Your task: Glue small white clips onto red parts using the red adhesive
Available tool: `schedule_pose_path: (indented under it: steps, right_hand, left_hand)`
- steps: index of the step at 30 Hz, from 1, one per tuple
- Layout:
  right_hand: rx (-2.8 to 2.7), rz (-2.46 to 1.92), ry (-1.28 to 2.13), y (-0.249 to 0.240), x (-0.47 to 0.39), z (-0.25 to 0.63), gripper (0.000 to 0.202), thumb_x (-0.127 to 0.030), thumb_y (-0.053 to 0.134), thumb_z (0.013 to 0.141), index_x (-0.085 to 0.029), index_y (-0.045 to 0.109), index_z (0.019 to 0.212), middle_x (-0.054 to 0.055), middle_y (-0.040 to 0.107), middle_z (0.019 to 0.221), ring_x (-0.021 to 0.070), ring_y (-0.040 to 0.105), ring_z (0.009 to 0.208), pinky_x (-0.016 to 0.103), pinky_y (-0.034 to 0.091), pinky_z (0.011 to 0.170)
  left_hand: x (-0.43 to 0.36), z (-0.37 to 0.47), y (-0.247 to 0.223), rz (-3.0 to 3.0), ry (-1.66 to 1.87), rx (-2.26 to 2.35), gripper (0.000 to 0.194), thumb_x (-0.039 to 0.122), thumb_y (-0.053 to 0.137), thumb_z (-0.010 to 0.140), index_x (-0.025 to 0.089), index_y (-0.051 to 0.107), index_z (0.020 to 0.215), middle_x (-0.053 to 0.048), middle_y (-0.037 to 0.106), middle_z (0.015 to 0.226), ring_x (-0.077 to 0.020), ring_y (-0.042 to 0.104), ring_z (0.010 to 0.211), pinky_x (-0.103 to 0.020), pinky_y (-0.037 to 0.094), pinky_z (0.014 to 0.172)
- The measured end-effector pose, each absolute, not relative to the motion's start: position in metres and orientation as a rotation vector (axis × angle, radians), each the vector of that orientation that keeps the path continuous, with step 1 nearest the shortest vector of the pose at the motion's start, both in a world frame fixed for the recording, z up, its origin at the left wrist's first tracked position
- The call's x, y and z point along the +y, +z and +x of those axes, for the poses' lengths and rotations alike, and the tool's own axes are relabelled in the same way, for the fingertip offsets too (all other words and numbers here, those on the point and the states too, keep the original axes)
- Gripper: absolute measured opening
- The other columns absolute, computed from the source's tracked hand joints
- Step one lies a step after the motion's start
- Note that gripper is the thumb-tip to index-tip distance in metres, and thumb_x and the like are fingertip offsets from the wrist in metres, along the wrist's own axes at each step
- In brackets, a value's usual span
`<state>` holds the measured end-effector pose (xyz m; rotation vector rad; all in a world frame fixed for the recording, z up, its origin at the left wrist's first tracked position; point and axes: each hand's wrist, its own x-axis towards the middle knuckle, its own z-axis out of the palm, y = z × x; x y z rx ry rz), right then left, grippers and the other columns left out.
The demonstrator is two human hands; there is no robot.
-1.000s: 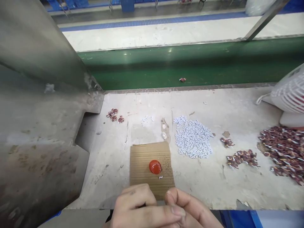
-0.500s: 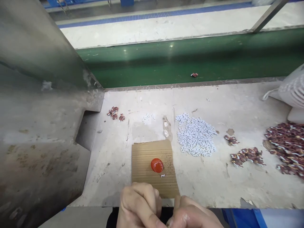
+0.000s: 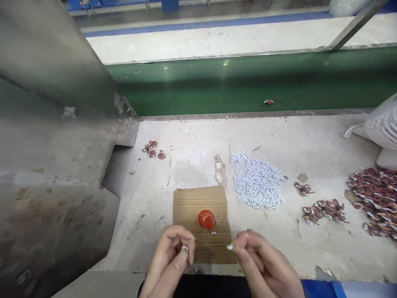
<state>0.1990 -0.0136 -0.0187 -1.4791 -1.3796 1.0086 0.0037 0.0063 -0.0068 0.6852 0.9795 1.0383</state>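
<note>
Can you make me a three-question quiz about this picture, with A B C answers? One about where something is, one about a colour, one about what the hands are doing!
1. Where is the red blob?
A on the cardboard
B on the belt
C in a hand

2. What colour is the belt?
A blue
B green
C yellow

3. What are the left hand and right hand doing?
A lying flat
B pressing the blob
C each pinching a tiny piece

Answers: 1 A, it sits on the brown sheet. 2 B, the strip is green. 3 C, fingertips pinch small bits.

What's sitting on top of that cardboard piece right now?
On the cardboard piece sit a red dome-shaped blob and one tiny white clip beside it. Its near edge is hidden by the left hand and right hand, so anything there is unseen.
</note>
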Motion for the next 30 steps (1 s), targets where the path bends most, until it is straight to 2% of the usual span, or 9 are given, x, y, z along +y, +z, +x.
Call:
schedule_pose_path:
  steps: [5,9,11,13,16,20,26,28,30]
  right_hand:
    - [-1.749,-1.519,0.953,-0.027,0.019,0.227,0.011,-0.028,0.052,0.108,-0.026,0.062,0.105,0.001,0.068,0.083,0.0189,0.066,0.068,0.029,0.049,0.061]
    - [-1.888,-1.520,0.961,-0.027,0.028,0.223,0.016,-0.027,0.047,0.110,-0.027,0.061,0.102,0.000,0.070,0.086,0.0185,0.068,0.070,0.029,0.049,0.063]
    - [-1.931,-1.526,0.955,-0.026,0.029,0.220,0.017,-0.027,0.045,0.111,-0.028,0.060,0.103,0.000,0.069,0.086,0.0189,0.068,0.070,0.030,0.049,0.063]
    - [-1.961,-1.534,0.943,-0.026,0.029,0.219,0.018,-0.028,0.044,0.111,-0.027,0.059,0.101,0.000,0.068,0.085,0.0193,0.068,0.068,0.031,0.049,0.061]
    - [-1.983,-1.531,0.917,-0.025,0.029,0.219,0.017,-0.028,0.044,0.111,-0.028,0.058,0.101,0.000,0.068,0.084,0.0192,0.068,0.067,0.031,0.049,0.060]
    - [-1.942,-1.515,0.857,-0.023,0.026,0.221,0.011,-0.027,0.048,0.110,-0.029,0.058,0.107,-0.001,0.069,0.085,0.0182,0.068,0.068,0.028,0.051,0.061]
    - [-1.673,-1.587,1.094,-0.029,0.013,0.225,0.010,-0.036,0.052,0.109,-0.029,0.058,0.104,-0.003,0.063,0.074,0.0180,0.060,0.061,0.026,0.047,0.056]
    - [-1.566,-1.614,1.196,-0.030,0.010,0.225,0.017,-0.041,0.051,0.109,-0.028,0.058,0.100,-0.003,0.057,0.072,0.0185,0.054,0.061,0.027,0.045,0.056]
    - [-1.497,-1.628,1.253,-0.031,0.007,0.225,0.023,-0.045,0.050,0.109,-0.027,0.058,0.097,-0.003,0.051,0.072,0.0188,0.050,0.062,0.028,0.043,0.056]
  left_hand:
    - [0.013,-0.029,0.001,0.847,0.795,1.451,0.030,0.050,0.080,0.087,0.028,0.069,0.104,-0.001,0.078,0.094,-0.0186,0.068,0.091,-0.024,0.053,0.081]
    - [0.018,-0.040,0.001,0.782,0.682,1.520,0.022,0.030,0.085,0.076,0.024,0.065,0.070,-0.003,0.083,0.088,-0.0231,0.076,0.100,-0.026,0.059,0.085]
    - [0.019,-0.044,0.000,0.815,0.661,1.511,0.021,0.027,0.084,0.075,0.022,0.069,0.062,-0.006,0.084,0.091,-0.0251,0.076,0.106,-0.027,0.061,0.088]
    - [0.019,-0.047,-0.003,0.823,0.656,1.485,0.009,0.028,0.084,0.076,0.022,0.077,0.076,-0.007,0.084,0.094,-0.0231,0.078,0.094,-0.027,0.063,0.080]
    - [0.018,-0.050,-0.008,0.721,0.709,1.484,0.026,0.031,0.086,0.078,0.024,0.074,0.100,-0.005,0.085,0.091,-0.0199,0.078,0.077,-0.025,0.064,0.067]
    - [0.021,-0.051,-0.013,0.968,0.796,1.478,0.007,0.023,0.086,0.076,0.023,0.080,0.079,-0.005,0.086,0.092,-0.0234,0.082,0.086,-0.023,0.067,0.071]
    - [0.027,-0.052,-0.009,1.362,0.893,1.455,0.008,0.022,0.089,0.074,0.028,0.085,0.078,0.000,0.083,0.074,-0.0186,0.077,0.062,-0.021,0.065,0.056]
    - [0.030,-0.055,-0.011,1.518,0.928,1.499,0.009,0.019,0.085,0.080,0.028,0.084,0.080,0.001,0.084,0.079,-0.0191,0.079,0.068,-0.023,0.066,0.062]
    - [0.032,-0.060,-0.018,1.709,0.965,1.536,0.017,0.013,0.079,0.085,0.029,0.085,0.087,0.000,0.085,0.091,-0.0206,0.080,0.083,-0.027,0.066,0.078]
